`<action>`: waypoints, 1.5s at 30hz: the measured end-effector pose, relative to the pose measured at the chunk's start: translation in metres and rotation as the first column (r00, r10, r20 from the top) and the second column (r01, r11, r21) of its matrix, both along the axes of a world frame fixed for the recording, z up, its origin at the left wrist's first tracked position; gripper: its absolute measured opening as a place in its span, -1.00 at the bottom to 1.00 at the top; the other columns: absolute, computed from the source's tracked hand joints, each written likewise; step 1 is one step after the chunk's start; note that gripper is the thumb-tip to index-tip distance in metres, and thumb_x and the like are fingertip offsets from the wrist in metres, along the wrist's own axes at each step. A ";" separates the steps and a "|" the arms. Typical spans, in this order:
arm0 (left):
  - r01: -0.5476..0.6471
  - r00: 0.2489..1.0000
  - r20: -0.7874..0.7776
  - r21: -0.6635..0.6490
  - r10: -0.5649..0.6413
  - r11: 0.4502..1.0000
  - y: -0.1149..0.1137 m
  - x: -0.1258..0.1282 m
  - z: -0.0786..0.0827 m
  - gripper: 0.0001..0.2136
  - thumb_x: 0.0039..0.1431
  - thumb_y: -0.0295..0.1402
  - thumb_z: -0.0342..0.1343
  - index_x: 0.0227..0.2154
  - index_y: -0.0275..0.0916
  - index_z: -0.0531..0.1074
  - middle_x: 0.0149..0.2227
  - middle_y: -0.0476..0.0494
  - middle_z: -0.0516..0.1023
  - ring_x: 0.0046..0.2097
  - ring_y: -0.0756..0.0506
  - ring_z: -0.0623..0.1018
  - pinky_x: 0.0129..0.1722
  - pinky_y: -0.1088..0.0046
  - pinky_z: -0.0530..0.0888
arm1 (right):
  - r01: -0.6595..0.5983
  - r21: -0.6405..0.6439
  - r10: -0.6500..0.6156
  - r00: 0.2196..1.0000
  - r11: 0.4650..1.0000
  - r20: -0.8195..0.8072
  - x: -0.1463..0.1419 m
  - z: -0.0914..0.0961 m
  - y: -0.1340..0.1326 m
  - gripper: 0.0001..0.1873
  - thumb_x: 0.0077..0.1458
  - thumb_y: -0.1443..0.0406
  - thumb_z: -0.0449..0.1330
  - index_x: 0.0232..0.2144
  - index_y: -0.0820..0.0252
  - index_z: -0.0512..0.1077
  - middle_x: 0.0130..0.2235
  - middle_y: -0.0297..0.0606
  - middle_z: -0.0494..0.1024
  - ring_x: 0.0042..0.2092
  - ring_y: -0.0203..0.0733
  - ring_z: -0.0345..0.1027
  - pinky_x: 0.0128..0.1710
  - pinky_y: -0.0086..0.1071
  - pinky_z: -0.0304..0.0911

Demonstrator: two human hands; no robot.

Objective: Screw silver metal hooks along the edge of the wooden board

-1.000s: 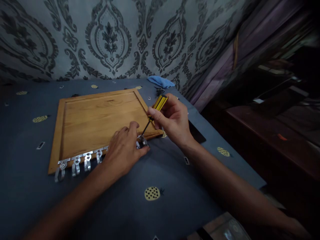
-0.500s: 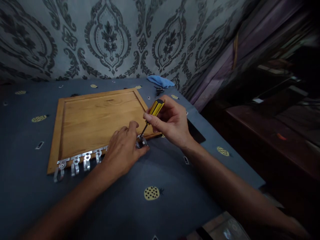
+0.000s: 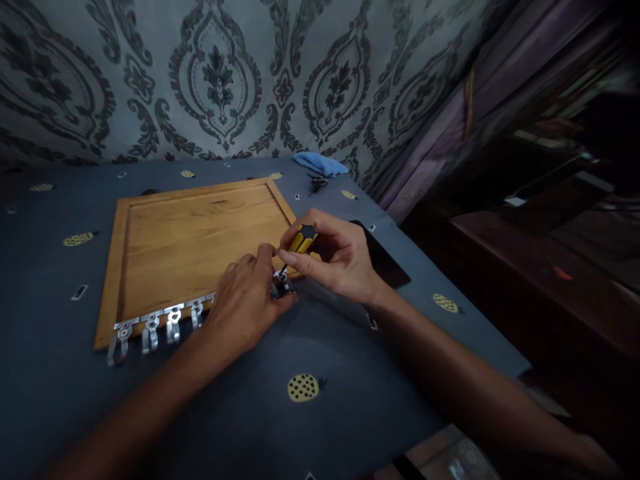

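Note:
My right hand (image 3: 335, 257) is closed around the handle of a yellow and black screwdriver (image 3: 303, 238). The screwdriver stands tilted, its dark shaft meeting the right end of a metal hook rail (image 3: 175, 313). This rail, with several silvery hooks, lies along the near edge of a framed wooden board (image 3: 195, 233). My left hand (image 3: 247, 293) grips the rail near that end, fingers over the board and thumb beside the last hook (image 3: 286, 287). It hides the middle of the rail. The screw under the tip is too small to make out.
Board and rail lie on a blue-grey cloth (image 3: 210, 413) with pineapple prints. A flat black object (image 3: 383, 257) is right of the board. At the back are a blue cloth (image 3: 320, 163) and a small dark object (image 3: 318, 183). A patterned wall covering (image 3: 280, 60) rises behind.
My right hand and the screwdriver have come down and slightly left, and the handle now leans more towards me. My left hand has stayed in place on the rail.

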State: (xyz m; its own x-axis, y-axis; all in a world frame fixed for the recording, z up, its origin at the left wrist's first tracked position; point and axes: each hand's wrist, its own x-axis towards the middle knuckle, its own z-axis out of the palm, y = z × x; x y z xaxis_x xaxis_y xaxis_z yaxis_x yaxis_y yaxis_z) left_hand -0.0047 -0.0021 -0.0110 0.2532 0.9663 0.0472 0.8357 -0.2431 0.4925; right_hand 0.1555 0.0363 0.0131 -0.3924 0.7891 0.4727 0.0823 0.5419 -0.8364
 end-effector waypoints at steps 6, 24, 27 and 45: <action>-0.002 1.000 0.011 -0.045 0.003 0.999 0.000 0.000 0.005 -0.50 0.14 -0.28 0.27 0.06 -0.25 0.20 -0.10 -0.25 0.54 -0.04 -0.30 0.54 -0.04 0.10 0.45 | -0.053 -0.130 0.041 0.995 0.990 -0.093 0.003 0.003 0.008 -0.64 0.08 0.01 0.39 -0.29 0.17 0.51 -0.39 -0.37 0.49 -0.55 -0.43 0.24 -0.59 -0.47 0.21; -0.008 1.000 -0.005 -0.037 0.007 0.999 0.000 0.001 0.005 -0.52 0.14 -0.25 0.29 0.03 -0.23 0.21 -0.11 -0.23 0.56 -0.03 -0.31 0.54 -0.02 0.10 0.44 | -0.086 -0.181 0.056 0.985 0.980 -0.163 0.005 -0.001 0.023 -0.60 0.11 0.01 0.37 -0.21 0.19 0.50 -0.31 -0.34 0.57 -0.53 -0.44 0.33 -0.50 -0.46 0.33; 0.004 1.000 -0.003 -0.036 -0.004 0.999 0.000 0.001 0.005 -0.53 0.15 -0.26 0.28 0.02 -0.24 0.21 -0.11 -0.23 0.56 -0.02 -0.31 0.54 -0.02 0.10 0.44 | -0.057 -0.168 0.029 0.986 0.984 -0.162 0.003 -0.003 0.021 -0.64 0.08 0.03 0.39 -0.29 0.19 0.50 -0.42 -0.41 0.49 -0.55 -0.44 0.32 -0.53 -0.48 0.28; -0.006 1.000 0.009 -0.009 0.006 1.000 0.000 0.001 0.002 -0.54 0.15 -0.28 0.28 0.02 -0.23 0.22 -0.13 -0.22 0.56 -0.05 -0.30 0.55 -0.04 0.11 0.45 | -0.001 -0.190 -0.027 0.989 0.982 -0.145 0.001 -0.005 0.021 -0.59 0.01 0.02 0.44 -0.29 0.18 0.46 -0.41 -0.42 0.46 -0.56 -0.45 0.28 -0.58 -0.50 0.29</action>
